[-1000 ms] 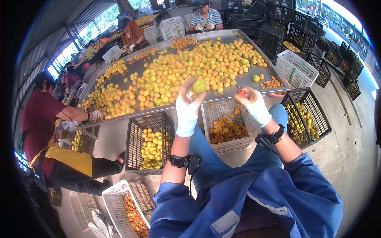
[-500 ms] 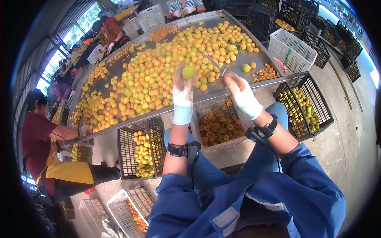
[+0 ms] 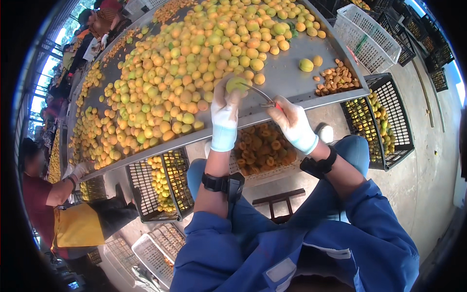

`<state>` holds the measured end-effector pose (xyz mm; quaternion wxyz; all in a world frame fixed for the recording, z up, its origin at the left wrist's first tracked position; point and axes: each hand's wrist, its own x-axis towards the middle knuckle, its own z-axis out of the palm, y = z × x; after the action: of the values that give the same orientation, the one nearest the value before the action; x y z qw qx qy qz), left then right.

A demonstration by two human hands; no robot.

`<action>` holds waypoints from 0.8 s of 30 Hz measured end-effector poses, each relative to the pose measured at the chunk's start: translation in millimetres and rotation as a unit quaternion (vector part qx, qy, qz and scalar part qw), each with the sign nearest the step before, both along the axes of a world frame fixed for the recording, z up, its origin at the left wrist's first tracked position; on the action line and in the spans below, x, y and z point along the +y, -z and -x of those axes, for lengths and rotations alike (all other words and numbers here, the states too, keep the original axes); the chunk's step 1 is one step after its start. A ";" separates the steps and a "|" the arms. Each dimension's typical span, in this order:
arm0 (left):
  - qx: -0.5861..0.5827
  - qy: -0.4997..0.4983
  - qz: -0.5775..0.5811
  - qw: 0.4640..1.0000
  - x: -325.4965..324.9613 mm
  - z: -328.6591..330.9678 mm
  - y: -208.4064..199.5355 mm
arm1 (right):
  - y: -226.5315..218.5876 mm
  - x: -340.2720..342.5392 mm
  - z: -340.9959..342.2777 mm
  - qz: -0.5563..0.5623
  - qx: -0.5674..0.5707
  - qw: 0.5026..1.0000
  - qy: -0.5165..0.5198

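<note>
Our left hand [image 3: 224, 114] pinched a greenish apricot [image 3: 237, 83] between gloved fingertips at twelve o'clock, over the grey sorting table [image 3: 292, 80]. Our right hand [image 3: 292, 121], fingers curled tight around a thin curved blade [image 3: 258, 91], met the fruit. A slip, we judged, could nick the glove.

— The table [image 3: 292, 82]?
— Dull grey sheet metal, smooth. Crates [image 3: 384, 121] are black plastic lattice.
— Gloves?
— White knitted cloth on left hand [image 3: 224, 114] and right hand [image 3: 292, 121]; fruit [image 3: 237, 83] matt-skinned.
</note>
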<state>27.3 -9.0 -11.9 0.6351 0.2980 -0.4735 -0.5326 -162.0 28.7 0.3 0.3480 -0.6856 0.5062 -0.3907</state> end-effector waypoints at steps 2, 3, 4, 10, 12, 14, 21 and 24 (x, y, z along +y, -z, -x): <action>-0.014 -0.001 0.015 1.000 -7.3 1.7 4.9 | 7.5 -0.2 1.9 0.017 -0.016 1.000 0.013; 0.004 0.004 -0.002 1.000 -10.0 2.8 4.5 | 7.4 -1.9 3.0 0.017 -0.023 0.999 0.024; 0.009 0.010 -0.008 1.000 -10.6 4.9 4.5 | 7.2 -2.6 4.1 0.018 -0.030 0.999 0.035; -0.003 0.025 0.000 1.000 -5.3 7.9 8.6 | 4.3 3.0 4.4 0.054 0.001 0.997 0.049; -0.002 0.011 -0.011 1.000 -0.2 8.4 6.6 | 3.6 8.2 3.7 0.067 0.025 0.996 0.052; 0.001 0.009 -0.008 1.000 4.4 8.2 4.9 | 3.4 13.1 0.7 0.080 0.040 0.994 0.056; 0.014 0.004 -0.013 1.000 7.5 1.2 5.8 | 13.5 14.4 -13.4 0.106 0.056 0.991 0.064; -0.017 -0.006 -0.008 1.000 12.5 -2.3 -0.1 | 13.9 12.0 -14.0 0.115 0.073 0.989 0.051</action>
<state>29.6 3.5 -11.8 0.6278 0.3147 -0.4778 -0.5278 -148.1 40.6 -13.6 0.2086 -0.7214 0.5161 -0.4119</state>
